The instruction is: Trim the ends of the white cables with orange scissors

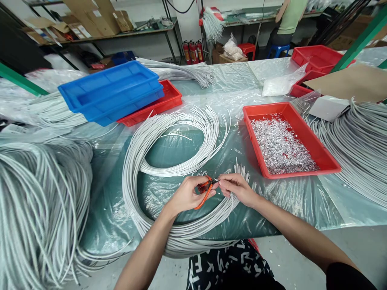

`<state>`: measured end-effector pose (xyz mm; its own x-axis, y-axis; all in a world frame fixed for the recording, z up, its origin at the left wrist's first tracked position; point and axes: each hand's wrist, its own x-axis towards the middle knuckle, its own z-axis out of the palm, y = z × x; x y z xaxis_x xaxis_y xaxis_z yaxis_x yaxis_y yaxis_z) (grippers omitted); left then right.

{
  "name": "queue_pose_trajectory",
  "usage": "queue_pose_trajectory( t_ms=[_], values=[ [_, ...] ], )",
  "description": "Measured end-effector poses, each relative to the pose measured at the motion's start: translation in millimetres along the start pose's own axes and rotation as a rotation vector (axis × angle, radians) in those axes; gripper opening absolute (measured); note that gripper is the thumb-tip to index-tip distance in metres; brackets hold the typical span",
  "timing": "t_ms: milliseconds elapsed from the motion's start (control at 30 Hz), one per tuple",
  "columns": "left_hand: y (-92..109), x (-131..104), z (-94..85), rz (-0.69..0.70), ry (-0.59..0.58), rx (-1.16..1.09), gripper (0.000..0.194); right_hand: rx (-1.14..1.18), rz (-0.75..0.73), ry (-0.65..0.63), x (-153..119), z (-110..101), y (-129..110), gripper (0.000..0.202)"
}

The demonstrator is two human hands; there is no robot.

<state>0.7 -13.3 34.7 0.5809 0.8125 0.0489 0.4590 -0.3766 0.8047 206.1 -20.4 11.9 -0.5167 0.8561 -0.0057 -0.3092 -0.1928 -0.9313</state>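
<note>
My left hand (186, 194) is closed around small orange-handled pliers (204, 199), whose dark jaws point right. At the jaw tips, the fingers of my right hand (238, 188) pinch the end of a cable; the tip itself is too small to make out. A coiled bundle of thin white-grey cables (130, 177) curves round below both wrists. Its loose cable ends (242, 170) fan out just behind my right hand. The other ends of the coil lie further back on the plastic-covered table (169, 141).
Right of my hands stands a red tray (302, 175) of small shiny pieces. Blue trays (111, 86) rest on a red one at the back left. Large cable heaps lie at left (42, 209) and right (356, 149). A person (288, 20) is in the background.
</note>
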Motion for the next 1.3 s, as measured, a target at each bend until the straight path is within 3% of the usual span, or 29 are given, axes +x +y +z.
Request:
queue_pose_trajectory(
  t_ms=[667,1300],
  values=[
    [-9.3,-3.5,1.4,-0.038,0.005,-0.039,0.034,0.213,0.099,-0.031,0.0,0.4,-1.2,0.029],
    [-7.2,-1.7,-0.8,-0.079,-0.006,-0.026,0.033,0.228,0.137,-0.011,-0.2,0.4,-0.7,0.029]
  ],
)
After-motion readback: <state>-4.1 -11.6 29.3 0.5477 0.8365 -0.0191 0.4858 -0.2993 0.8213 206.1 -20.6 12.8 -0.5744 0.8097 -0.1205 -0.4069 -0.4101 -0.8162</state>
